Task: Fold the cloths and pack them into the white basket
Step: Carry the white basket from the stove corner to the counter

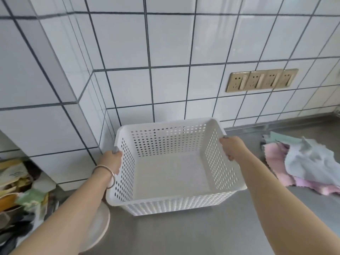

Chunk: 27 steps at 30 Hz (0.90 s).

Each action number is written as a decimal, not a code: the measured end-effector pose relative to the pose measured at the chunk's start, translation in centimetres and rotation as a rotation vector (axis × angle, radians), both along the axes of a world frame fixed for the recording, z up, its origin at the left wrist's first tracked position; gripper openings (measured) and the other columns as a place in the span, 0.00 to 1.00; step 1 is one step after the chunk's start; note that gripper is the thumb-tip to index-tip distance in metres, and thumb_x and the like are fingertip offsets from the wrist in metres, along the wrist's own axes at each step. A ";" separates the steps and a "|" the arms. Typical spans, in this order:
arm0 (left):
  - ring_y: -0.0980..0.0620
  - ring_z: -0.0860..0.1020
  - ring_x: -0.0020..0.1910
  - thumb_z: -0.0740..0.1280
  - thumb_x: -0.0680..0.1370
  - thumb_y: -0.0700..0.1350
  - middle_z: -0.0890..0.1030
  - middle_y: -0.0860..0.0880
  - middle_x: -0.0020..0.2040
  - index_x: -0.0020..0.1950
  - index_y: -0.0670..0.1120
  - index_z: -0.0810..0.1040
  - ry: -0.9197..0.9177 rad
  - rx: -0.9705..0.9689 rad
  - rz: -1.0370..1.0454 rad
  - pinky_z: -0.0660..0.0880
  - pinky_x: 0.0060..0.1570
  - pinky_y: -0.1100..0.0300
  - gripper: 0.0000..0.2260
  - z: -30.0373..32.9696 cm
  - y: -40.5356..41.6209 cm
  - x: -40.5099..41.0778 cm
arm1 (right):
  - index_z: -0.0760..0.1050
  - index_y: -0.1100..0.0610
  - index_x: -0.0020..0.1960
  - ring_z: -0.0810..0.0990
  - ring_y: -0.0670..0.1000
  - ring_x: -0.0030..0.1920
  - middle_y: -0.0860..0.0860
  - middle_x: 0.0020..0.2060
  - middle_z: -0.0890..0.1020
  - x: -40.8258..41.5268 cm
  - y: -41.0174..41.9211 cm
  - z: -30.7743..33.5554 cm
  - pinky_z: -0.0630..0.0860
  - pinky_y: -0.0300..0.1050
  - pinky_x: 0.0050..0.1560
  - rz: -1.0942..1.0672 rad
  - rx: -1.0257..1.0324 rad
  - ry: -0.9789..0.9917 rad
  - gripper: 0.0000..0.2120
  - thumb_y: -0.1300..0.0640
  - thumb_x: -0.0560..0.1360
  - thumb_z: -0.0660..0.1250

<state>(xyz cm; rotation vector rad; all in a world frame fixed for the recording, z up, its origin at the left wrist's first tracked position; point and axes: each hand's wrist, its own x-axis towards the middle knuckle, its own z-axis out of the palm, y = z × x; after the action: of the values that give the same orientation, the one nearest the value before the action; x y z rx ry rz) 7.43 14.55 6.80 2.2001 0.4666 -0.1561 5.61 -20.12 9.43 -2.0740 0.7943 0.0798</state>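
Basket: the white perforated plastic basket (pixel 171 173) sits mid-frame, near the tiled wall at 12 o'clock, open side up and tipped a little toward the camera; whether its base rests on the counter or hangs just above it I cannot tell. It holds nothing yet.
Left hand: the left hand (pixel 112 161) grips the basket's rim at 9 o'clock, fingers curled over the edge; a silver bangle (pixel 105 174) circles that wrist.
Right hand: the right hand (pixel 232 147) grips the opposite rim at 3 o'clock, thumb on top.
Why held so: 1 hand on each side keeps a wide, light basket level and lets it be steered, likely into a spot near the cloths.
Cloths: a loose heap of pink, pale blue and mint-green cloths (pixel 305 163) lies at 3 o'clock, apart from the basket, all unfolded.
Counter: the grey steel counter (pixel 184 234) carries both basket and heap.
Round plate: a pale round plate (pixel 97 227) lies at 7 o'clock, partly under the left forearm.
Wall: gold socket strip (pixel 261 80) at 1 o'clock.
Stage: judged early; folding not yet begun.
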 end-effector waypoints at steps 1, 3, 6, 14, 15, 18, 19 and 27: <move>0.47 0.70 0.27 0.53 0.80 0.46 0.70 0.43 0.29 0.39 0.40 0.68 0.003 0.026 0.004 0.64 0.27 0.61 0.13 0.0 0.3 0.8 | 0.68 0.54 0.37 0.66 0.51 0.25 0.53 0.28 0.69 1.3 0.3 -0.2 0.64 0.37 0.27 0.024 0.005 0.026 0.11 0.57 0.77 0.54; 0.47 0.69 0.27 0.52 0.80 0.45 0.70 0.43 0.28 0.35 0.41 0.66 -0.003 0.056 0.025 0.64 0.28 0.61 0.15 -0.1 1.0 2.2 | 0.67 0.56 0.35 0.67 0.50 0.26 0.53 0.28 0.69 3.3 0.9 -0.9 0.65 0.36 0.28 0.071 -0.006 0.053 0.13 0.56 0.78 0.54; 0.47 0.69 0.29 0.53 0.78 0.43 0.69 0.42 0.29 0.32 0.42 0.64 -0.026 0.059 0.064 0.66 0.31 0.60 0.14 -0.9 1.3 4.1 | 0.65 0.56 0.32 0.67 0.51 0.27 0.52 0.28 0.69 6.1 1.0 -1.9 0.66 0.38 0.30 0.118 -0.046 0.054 0.17 0.54 0.79 0.56; 0.42 0.75 0.36 0.54 0.80 0.43 0.71 0.42 0.33 0.34 0.39 0.68 0.065 0.199 0.153 0.70 0.36 0.55 0.16 -1.9 -0.1 6.4 | 0.69 0.59 0.51 0.69 0.52 0.19 0.53 0.28 0.68 10.7 0.3 -3.1 0.66 0.39 0.19 0.269 -0.151 0.178 0.08 0.60 0.79 0.52; 0.42 0.75 0.36 0.55 0.80 0.44 0.72 0.43 0.33 0.35 0.38 0.69 0.077 0.217 0.154 0.70 0.36 0.55 0.16 -1.8 -0.2 6.6 | 0.70 0.59 0.52 0.68 0.52 0.18 0.54 0.28 0.68 10.9 0.2 -3.4 0.66 0.39 0.19 0.272 -0.156 0.185 0.09 0.61 0.78 0.51; 0.48 0.68 0.26 0.51 0.80 0.44 0.70 0.44 0.27 0.29 0.42 0.65 0.131 0.308 0.128 0.61 0.25 0.61 0.20 -1.9 -0.5 7.3 | 0.71 0.59 0.56 0.69 0.51 0.15 0.53 0.28 0.69 11.9 -0.2 -4.0 0.68 0.38 0.19 0.308 -0.168 0.203 0.13 0.61 0.78 0.50; 0.49 0.67 0.25 0.50 0.80 0.44 0.69 0.45 0.26 0.29 0.42 0.64 0.140 0.322 0.131 0.60 0.25 0.62 0.20 -1.9 -0.6 7.7 | 0.72 0.59 0.58 0.70 0.50 0.15 0.53 0.27 0.70 12.2 -0.4 -4.1 0.67 0.37 0.19 0.304 -0.152 0.200 0.14 0.60 0.78 0.51; 0.48 0.66 0.24 0.48 0.80 0.44 0.71 0.43 0.26 0.28 0.41 0.65 0.136 0.386 0.107 0.61 0.25 0.62 0.22 -2.1 -0.7 9.6 | 0.68 0.60 0.48 0.68 0.53 0.21 0.47 0.06 0.63 14.0 -0.4 -4.5 0.65 0.36 0.24 0.230 -0.112 0.208 0.09 0.57 0.78 0.51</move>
<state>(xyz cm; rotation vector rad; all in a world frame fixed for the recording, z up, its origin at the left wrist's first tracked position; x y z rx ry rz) 17.04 13.83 4.74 2.5427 0.7390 -0.1694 19.62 -20.49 4.96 -2.2832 0.6921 0.3906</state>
